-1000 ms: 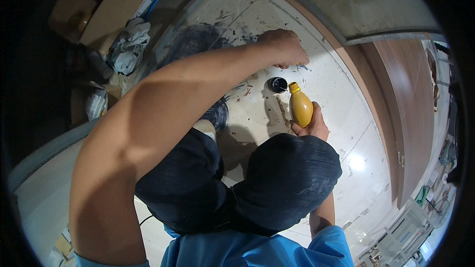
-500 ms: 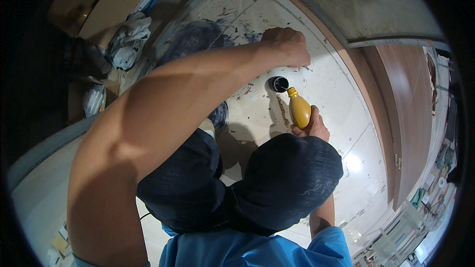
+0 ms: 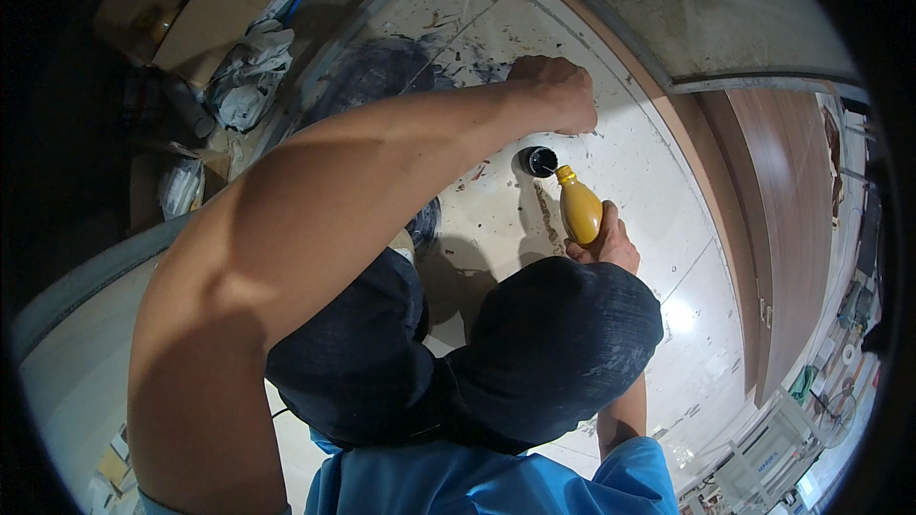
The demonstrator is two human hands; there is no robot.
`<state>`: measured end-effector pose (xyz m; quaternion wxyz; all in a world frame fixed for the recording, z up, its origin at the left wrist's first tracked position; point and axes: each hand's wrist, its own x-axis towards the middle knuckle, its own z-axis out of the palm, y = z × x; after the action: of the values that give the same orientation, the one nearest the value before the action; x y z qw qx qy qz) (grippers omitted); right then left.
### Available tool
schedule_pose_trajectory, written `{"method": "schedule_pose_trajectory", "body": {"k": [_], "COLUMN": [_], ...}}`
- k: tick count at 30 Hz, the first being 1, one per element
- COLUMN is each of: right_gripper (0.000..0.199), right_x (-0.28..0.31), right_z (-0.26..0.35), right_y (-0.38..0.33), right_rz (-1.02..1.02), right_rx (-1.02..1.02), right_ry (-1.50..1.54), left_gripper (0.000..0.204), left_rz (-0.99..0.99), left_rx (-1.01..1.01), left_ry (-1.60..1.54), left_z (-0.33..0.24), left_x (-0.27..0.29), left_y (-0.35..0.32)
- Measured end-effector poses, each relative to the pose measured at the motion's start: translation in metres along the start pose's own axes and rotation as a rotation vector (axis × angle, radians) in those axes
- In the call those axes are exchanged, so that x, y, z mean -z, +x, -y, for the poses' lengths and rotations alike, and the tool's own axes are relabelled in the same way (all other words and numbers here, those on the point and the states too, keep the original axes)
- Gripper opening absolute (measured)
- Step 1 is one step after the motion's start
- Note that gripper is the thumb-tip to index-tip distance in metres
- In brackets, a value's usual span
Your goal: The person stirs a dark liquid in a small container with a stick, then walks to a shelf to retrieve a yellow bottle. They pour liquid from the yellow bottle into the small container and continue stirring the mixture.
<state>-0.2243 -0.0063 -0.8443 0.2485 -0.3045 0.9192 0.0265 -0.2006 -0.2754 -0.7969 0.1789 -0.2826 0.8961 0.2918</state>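
My right hand [image 3: 613, 246] is wrapped round the lower end of a yellow squeeze bottle [image 3: 581, 211]. The bottle is tilted, its neck pointing at the mouth of a small black cup [image 3: 539, 162] on the floor, and a thin light streak shows between the two. Just beyond the cup, my left hand [image 3: 558, 93] is curled into a fist, reached across from the left. Its fingers face away from me, so anything inside them is hidden.
The pale floor [image 3: 668, 229] has dark stains and smears. My bent knees [image 3: 568, 353] rise close to the bottle. Along the right runs a brown wooden panel [image 3: 784, 219]; crumpled plastic [image 3: 250, 76] and cardboard [image 3: 224, 10] lie at the far left.
The bottle and my right hand have shifted very slightly to the right and up. My left hand and the cup stay almost where they were.
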Motion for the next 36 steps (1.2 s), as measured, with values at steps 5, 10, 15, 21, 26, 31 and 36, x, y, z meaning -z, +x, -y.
{"method": "schedule_pose_trajectory", "body": {"k": [5,10,15,21,26,31,36], "right_gripper": [0.086,0.087,0.088,0.084,0.088,0.090,0.091], "right_x": [0.007,0.009,0.009,0.008,0.008,0.008,0.007], "right_z": [0.004,0.002,0.000,0.000,-0.001,-0.003,-0.004], "right_y": [0.004,0.006,0.006,0.004,0.003,0.004,0.004], "right_rz": [0.085,0.101,0.099,0.016,0.016,0.013,0.013], "right_rx": [-0.058,-0.052,-0.040,0.024,0.025,0.032,0.018], "right_ry": [-0.017,-0.013,-0.021,-0.049,-0.031,-0.016,-0.005], "left_gripper": [0.053,0.056,0.057,0.056,0.055,0.051,0.049], "left_rz": [0.011,0.030,0.047,0.043,0.028,0.038,0.044], "left_rx": [-0.014,-0.033,-0.027,-0.046,-0.035,-0.032,-0.030], "left_ry": [-0.001,0.002,0.013,0.024,0.019,0.004,0.026], "left_z": [0.002,0.005,0.006,0.007,0.008,0.008,0.007], "left_x": [0.000,-0.001,-0.005,-0.010,-0.009,-0.007,-0.010], "left_y": [0.000,0.002,0.005,0.011,0.007,0.005,0.008]}}
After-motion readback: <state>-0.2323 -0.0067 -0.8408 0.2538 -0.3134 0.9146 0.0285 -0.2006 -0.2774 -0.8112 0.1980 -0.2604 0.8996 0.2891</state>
